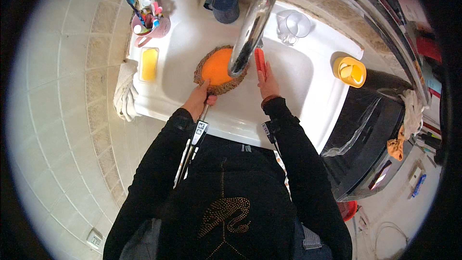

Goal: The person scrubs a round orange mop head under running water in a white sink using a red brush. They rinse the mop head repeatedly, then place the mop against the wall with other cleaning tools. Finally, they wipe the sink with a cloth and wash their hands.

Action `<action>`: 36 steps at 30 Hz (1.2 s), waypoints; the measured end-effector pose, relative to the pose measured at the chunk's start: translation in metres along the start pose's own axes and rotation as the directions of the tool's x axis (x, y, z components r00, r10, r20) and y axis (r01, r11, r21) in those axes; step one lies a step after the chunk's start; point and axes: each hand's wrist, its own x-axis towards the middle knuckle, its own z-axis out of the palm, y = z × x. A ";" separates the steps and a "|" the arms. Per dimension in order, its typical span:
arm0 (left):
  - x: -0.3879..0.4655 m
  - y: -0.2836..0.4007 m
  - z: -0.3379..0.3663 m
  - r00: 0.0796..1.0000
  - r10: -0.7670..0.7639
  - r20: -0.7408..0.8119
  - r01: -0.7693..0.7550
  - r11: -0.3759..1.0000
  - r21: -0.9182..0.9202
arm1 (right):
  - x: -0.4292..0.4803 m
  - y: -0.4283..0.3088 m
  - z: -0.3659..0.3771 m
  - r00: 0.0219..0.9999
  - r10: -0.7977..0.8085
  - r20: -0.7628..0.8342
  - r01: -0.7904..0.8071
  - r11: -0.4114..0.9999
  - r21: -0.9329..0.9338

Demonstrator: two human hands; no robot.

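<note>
Over the white sink basin (292, 90), my left hand (199, 99) grips a metal-handled cleaning tool with an orange oval head (216, 68) edged by shaggy brown fringe. The handle runs back beneath my left forearm. My right hand (269, 83) is closed around a red tool or handle (260, 60), pointing towards the back of the basin; its far end is partly hidden by the chrome faucet (252, 29). The faucet also covers part of the orange head's right side.
Around the rim stand a pink mug (158, 29) with toothbrushes, yellow soap (149, 64) in a dish, a dark mug (224, 8), a clear cup (297, 25) and a yellow container (343, 68). A pale cloth (125, 92) hangs left; a black appliance (361, 144) stands right.
</note>
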 end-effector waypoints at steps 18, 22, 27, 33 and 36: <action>0.003 -0.011 0.016 0.989 0.119 -0.082 -0.038 0.761 0.647 | -0.003 0.019 0.027 0.958 -0.159 -0.238 0.120 0.978 -0.170; 0.009 -0.012 0.016 0.991 0.082 -0.106 -0.004 0.808 0.589 | -0.010 0.008 0.035 0.968 0.236 -0.082 -0.182 0.891 0.416; 0.005 -0.018 0.026 0.999 -0.018 0.035 0.006 0.949 0.315 | -0.016 -0.012 0.018 0.851 0.475 0.223 -0.446 0.431 0.785; 0.011 -0.017 0.019 0.999 -0.050 -0.007 0.051 0.979 0.196 | -0.035 -0.014 0.019 0.915 0.365 0.172 -0.402 0.794 0.456; 0.019 -0.014 0.013 0.989 -0.147 -0.016 0.146 0.962 0.232 | -0.033 -0.009 0.027 0.880 0.416 0.230 -0.462 0.635 0.619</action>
